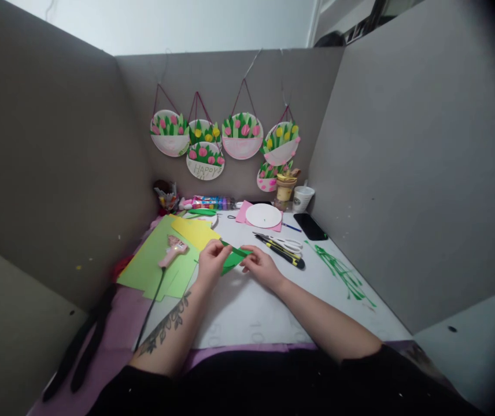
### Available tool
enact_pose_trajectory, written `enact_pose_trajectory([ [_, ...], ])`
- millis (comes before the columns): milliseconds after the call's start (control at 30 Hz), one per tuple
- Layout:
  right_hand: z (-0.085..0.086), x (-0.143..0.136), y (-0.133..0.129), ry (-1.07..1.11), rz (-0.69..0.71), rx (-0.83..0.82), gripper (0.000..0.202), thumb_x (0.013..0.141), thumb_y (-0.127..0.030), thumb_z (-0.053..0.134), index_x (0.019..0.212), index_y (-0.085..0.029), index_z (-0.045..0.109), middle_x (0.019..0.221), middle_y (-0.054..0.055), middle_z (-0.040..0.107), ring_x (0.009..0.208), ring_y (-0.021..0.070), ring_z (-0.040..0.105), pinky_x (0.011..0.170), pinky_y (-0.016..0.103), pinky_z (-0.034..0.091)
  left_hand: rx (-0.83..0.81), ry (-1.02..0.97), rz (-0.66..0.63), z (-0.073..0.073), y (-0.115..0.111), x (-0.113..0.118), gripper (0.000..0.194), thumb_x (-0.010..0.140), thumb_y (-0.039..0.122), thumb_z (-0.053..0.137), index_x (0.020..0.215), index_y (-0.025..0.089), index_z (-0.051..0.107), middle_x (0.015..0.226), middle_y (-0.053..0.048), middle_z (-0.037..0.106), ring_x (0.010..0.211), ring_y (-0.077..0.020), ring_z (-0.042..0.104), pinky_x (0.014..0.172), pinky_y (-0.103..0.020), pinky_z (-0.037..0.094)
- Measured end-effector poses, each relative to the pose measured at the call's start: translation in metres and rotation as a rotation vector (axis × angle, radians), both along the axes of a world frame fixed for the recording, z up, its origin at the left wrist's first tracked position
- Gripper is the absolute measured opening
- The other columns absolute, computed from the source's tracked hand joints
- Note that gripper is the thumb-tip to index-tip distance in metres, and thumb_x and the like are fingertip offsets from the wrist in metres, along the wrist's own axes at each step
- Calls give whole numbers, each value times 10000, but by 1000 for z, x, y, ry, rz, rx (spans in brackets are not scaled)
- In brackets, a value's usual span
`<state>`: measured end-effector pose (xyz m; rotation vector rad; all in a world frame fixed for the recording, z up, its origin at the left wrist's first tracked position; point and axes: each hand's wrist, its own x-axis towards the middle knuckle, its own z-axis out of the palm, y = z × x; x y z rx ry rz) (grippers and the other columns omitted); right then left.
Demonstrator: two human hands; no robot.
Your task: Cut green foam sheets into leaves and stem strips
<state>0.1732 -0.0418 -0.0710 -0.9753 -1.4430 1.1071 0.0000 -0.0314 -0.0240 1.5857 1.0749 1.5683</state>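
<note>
Between my two hands, above the white table, is a piece of dark green paper [233, 261] that looks folded or layered. My left hand [213, 260] pinches its left end between thumb and fingers. At the right end, my right hand [261, 266] grips the same paper with thumb and fingertips. To the left lies a pink glue gun [173, 253] on light green paper sheets [139, 268], with a yellow sheet [195, 231] beside them. Scissors with white handles [288, 244] and a black and yellow cutter [288, 257] rest right of my hands.
Thin green paper scraps [343, 274] lie at the right, in front of a black phone [311, 226]. A white paper plate [263, 215] sits on pink paper at the back, near a white cup [303, 198]. Decorated plates [242, 145] hang on the grey partition [135, 75].
</note>
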Motion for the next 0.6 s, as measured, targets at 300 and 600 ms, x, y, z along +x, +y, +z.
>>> enact_pose_trajectory([
  [300, 2, 1, -4, -120, -69, -75, 266, 801, -458, 597, 805, -196, 642, 467, -55, 515, 353, 109, 448, 347, 227, 343, -39, 196, -143, -3, -3, 9, 219, 719, 321, 691, 592, 177, 587, 747, -21, 610, 696, -141, 534, 596, -249, 397],
  [600, 7, 1, -5, -245, -83, 32, 275, 828, -436, 571, 787, -191, 690, 486, -33, 548, 456, 129, 498, 454, 237, 388, -281, 107, -203, -12, -1, 13, 385, 709, 473, 675, 544, 169, 508, 524, 43, 434, 538, -101, 401, 519, -237, 308],
])
